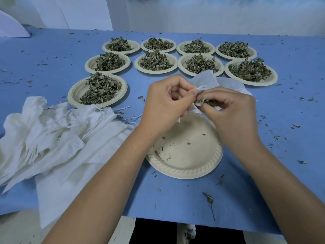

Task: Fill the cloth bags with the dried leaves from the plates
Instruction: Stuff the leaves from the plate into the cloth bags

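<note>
Nine full plates [80, 90] of leaves sit in rows across the upper middle of the frame. A near-empty plate [184, 155] lies at centre, just below both hands. The left hand [165, 101] pinches the mouth of a bag [205, 78] at its string [200, 88]. The rest of the bag trails away behind the hands, toward the upper right. The right hand [228, 106] grips a last tuft of leaves [207, 102] at that mouth, fingers curled round it.

The step looks like pushing in this final pinch. To do it well, the left hand should hold the mouth wide and keep it over the plate, so strays fall there and not on the cloth [175, 196], which is already littered with crumbs. The right fingers should go well inside before letting go. The crumbs on the plate can then be tipped in. Spare bags [52, 131] lie heaped at the left.
</note>
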The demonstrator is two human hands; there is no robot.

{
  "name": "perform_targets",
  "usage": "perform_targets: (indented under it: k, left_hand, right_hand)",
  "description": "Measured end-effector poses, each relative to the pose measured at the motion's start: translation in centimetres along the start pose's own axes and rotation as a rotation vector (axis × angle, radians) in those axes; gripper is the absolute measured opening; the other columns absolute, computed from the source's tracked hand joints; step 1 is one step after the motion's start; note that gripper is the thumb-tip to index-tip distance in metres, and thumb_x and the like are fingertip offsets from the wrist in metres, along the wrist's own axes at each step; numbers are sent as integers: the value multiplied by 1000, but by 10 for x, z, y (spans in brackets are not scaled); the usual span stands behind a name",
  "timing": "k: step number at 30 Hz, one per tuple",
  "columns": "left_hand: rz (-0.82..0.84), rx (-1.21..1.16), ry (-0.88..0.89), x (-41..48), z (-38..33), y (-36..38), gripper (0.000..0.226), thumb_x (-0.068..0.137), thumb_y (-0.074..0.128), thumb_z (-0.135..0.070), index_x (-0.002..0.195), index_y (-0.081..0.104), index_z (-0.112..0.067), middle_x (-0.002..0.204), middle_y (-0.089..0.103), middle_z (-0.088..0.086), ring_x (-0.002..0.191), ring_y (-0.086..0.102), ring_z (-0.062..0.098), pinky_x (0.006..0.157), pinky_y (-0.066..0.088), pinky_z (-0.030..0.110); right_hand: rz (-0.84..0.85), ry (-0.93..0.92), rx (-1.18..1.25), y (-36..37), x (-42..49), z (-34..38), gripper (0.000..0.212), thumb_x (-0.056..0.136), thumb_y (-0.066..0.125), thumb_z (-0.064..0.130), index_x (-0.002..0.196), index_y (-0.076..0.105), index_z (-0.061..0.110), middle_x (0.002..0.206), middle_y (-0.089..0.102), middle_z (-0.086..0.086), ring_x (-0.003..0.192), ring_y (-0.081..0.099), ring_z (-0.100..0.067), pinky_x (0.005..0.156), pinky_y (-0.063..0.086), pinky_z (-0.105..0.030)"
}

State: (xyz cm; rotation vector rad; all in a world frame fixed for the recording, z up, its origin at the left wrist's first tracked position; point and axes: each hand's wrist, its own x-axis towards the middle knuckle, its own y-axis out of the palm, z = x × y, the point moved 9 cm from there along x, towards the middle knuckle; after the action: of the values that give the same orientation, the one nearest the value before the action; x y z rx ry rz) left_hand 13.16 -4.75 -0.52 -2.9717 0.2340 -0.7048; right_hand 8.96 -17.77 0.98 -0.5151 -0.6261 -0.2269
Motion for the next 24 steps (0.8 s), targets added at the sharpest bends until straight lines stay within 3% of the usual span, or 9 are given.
perform_targets:
  k: [2,5,8,10,15,19,24]
  left_hand:
    - [1,10,-13,0,2,0,20,88,65,0,74,64,-14,48,59,-5,38,49,5,41,42,18]
    - [-22,22,-27,1,4,-3,18,89,65,-1,75,64,-12,49,60,-3,38,49,8,40,42,21]
    - [-49,37,-29,2,5,-6,18,90,65,-4,74,64,-13,50,61,-3,38,49,8,40,42,20]
    - [-39,32,-26,2,4,-5,19,89,66,-4,74,64,-14,49,61,-4,37,49,7,40,42,19]
    - [-8,20,-23,1,2,-2,21,88,65,-1,73,65,-15,49,61,-5,37,49,5,41,40,16]
    - [-71,25,-40,3,6,-9,17,88,66,-4,74,64,-12,50,62,-3,37,50,6,41,41,18]
    - [-118,4,-43,3,6,-14,18,89,66,-6,73,64,-13,54,65,6,37,50,8,42,40,16]
  right_hand:
    - [52,-55,-93,5,0,3,24,75,67,-9,90,74,8,89,67,2,83,63,-9,77,50,-16]
    - [107,-35,-39,8,2,1,29,75,70,-8,98,66,10,97,59,3,85,62,-10,79,52,-17]
    - [44,-11,33,-1,5,-1,34,72,67,-14,94,60,11,95,58,3,79,63,-7,75,51,-12]
    - [5,-106,-67,-4,3,7,29,70,59,-17,88,66,4,88,64,-4,77,62,-9,71,52,-12]
    - [54,-278,-227,8,-2,16,34,66,55,-20,87,73,-1,85,71,-11,74,67,-24,72,51,-29]
    - [134,-204,-137,11,3,7,41,72,51,-22,100,70,1,98,66,-7,88,61,-10,82,48,-15]
    - [133,-155,25,5,5,8,38,77,40,-22,100,61,1,99,54,-5,87,59,-14,78,54,-28]
